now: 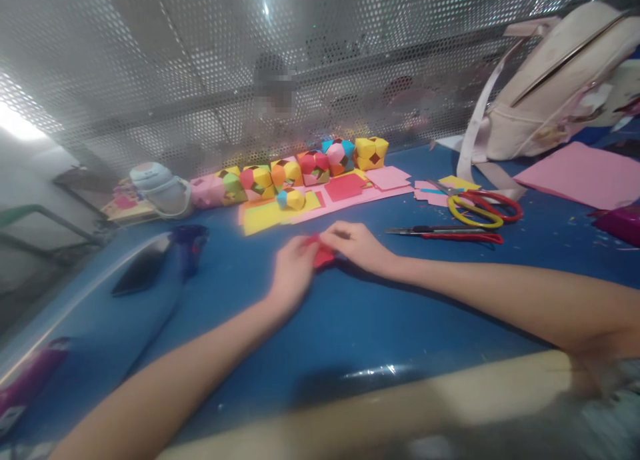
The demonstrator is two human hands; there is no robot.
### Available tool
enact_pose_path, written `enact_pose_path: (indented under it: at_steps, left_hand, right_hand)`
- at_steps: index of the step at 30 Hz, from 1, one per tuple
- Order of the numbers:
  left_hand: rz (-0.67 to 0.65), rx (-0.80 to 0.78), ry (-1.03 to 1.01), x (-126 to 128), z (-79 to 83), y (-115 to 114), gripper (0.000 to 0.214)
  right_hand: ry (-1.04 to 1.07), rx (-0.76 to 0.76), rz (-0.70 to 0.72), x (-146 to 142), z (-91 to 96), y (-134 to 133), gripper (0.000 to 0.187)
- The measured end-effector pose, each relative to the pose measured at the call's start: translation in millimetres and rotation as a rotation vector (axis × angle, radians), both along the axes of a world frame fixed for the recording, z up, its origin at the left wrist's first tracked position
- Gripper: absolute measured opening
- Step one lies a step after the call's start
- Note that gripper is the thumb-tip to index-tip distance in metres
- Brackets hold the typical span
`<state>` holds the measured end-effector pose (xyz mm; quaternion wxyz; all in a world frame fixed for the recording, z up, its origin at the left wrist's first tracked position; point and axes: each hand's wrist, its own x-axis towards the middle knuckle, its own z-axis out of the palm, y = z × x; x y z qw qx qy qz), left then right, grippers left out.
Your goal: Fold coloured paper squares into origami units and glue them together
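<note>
Red paper (324, 257), blue table (345, 327), yellow paper cube (363, 152), scissors handles (480, 205) — yellow and red, pale pinkish bag (530, 100)

No words, numbers or brands can be read on anything across the blue table (260, 353). A whitish patch on the purple object (37, 379), at lower left, is too blurred to show any lettering.
</note>
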<state>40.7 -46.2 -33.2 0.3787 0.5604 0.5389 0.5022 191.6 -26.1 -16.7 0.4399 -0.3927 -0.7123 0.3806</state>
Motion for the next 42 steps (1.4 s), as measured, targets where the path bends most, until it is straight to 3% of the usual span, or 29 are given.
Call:
enact_pose_path:
  at_steps: [6,17,21,25,31,37,42]
  left_hand:
    - [-0.049,-0.017,0.026,4.0,2.1,-3.0,0.014]
    - [0.045,-0.003,-0.125,3.0,2.4,-0.3,0.015]
    - [0.033,-0.006,-0.131,3.7,3.6,-0.9,0.014]
    - [0.021,-0.019,-0.102,3.6,2.4,0.0,0.015]
    - [0.105,0.000,-0.151,0.5,-1.1,3.7,0.019]
    - [0.052,-0.007,-0.141,-2.1,-4.0,6.3,0.021]
    - [0.058,-0.045,-0.275,1.6,0.6,4.2,0.022]
  right_hand:
    - [-0.075,0.135,-0.016,-0.9,-2.4,-2.1,0.015]
    - [-0.032,-0.036,0.025,0.4,-0.6,1.6,0.027]
    - [-0.092,0.020,-0.010,-0.2,-2.4,0.2,0.015]
    - [-0.130,0.124,-0.039,0.5,-2.0,-2.1,0.015]
    - [-0.156,0.053,-0.019,-1.3,-2.7,-1.5,0.015]
    - [-0.156,0.149,-0.052,-1.8,-4.2,-3.2,0.011]
    - [-0.034,0.018,-0.020,0.5,-1.4,-1.2,0.024]
